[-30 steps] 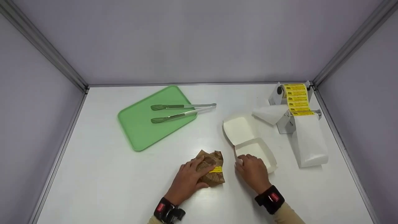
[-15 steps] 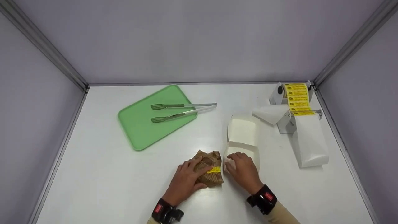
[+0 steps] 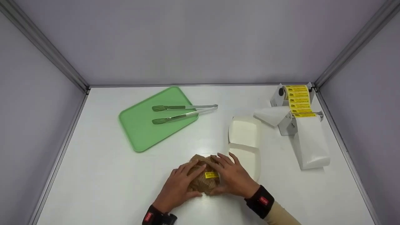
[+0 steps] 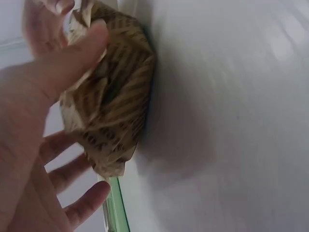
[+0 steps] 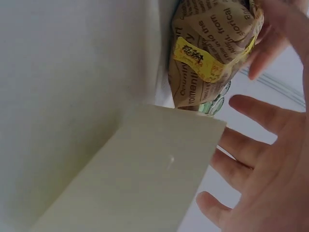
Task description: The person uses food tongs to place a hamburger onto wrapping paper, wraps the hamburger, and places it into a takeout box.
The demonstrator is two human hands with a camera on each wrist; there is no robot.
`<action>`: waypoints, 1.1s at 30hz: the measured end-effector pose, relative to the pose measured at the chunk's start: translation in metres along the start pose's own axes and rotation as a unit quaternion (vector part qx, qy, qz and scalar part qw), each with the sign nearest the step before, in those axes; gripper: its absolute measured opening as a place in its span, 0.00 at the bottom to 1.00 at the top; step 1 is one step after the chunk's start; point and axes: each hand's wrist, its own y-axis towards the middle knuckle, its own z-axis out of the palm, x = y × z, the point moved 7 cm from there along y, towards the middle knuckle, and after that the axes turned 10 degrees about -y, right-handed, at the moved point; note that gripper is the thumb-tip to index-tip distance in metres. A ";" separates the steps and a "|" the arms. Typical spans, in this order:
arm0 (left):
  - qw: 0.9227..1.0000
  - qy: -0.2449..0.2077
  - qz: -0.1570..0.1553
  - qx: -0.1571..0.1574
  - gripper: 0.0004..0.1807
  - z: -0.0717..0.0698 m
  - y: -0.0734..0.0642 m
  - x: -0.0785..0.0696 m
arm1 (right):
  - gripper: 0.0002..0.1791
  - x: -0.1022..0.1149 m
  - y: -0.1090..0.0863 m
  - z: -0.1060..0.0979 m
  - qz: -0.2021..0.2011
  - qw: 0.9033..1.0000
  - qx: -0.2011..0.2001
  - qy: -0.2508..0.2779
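A burger-sized parcel (image 3: 204, 181) in crumpled brown printed paper lies at the front of the table, a yellow sticker (image 5: 200, 58) across its side. My left hand (image 3: 178, 186) grips it from the left, the thumb (image 4: 77, 55) over the near side and the fingers reaching round behind. From the right, my right hand (image 3: 236, 178) reaches over the parcel with thumb and index finger at its side. Its other fingers (image 5: 241, 145) are spread and fairly straight behind the wall of a white clamshell box (image 3: 245, 132), which lies unfolded beside the parcel, partly hidden under that hand.
A green tray (image 3: 140, 125) stands at the back left with metal tongs (image 3: 200, 109) across it, their ends past its edge. On the right is a label dispenser (image 3: 286, 125) with a roll of yellow stickers (image 3: 299, 97) and trailing white backing paper (image 3: 311, 143).
My right hand turned the clamshell box and slid it left beside the parcel, let go, then moved to the parcel. My left hand shifted slightly left and forward with the parcel, which has turned.
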 end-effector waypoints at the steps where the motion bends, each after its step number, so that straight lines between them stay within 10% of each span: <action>1: 1.000 -0.012 -0.005 0.003 0.58 -0.001 -0.001 0.003 | 0.62 0.001 0.001 0.001 -0.003 1.000 0.004 -0.003; 11: 0.993 -0.082 -0.062 0.055 0.66 0.000 -0.009 0.030 | 0.63 0.001 0.010 0.007 -0.022 0.999 0.036 -0.021; 33: 0.984 -0.163 -0.065 -0.013 0.45 0.001 -0.004 0.033 | 0.53 0.010 0.030 0.013 -0.053 0.998 -0.026 0.021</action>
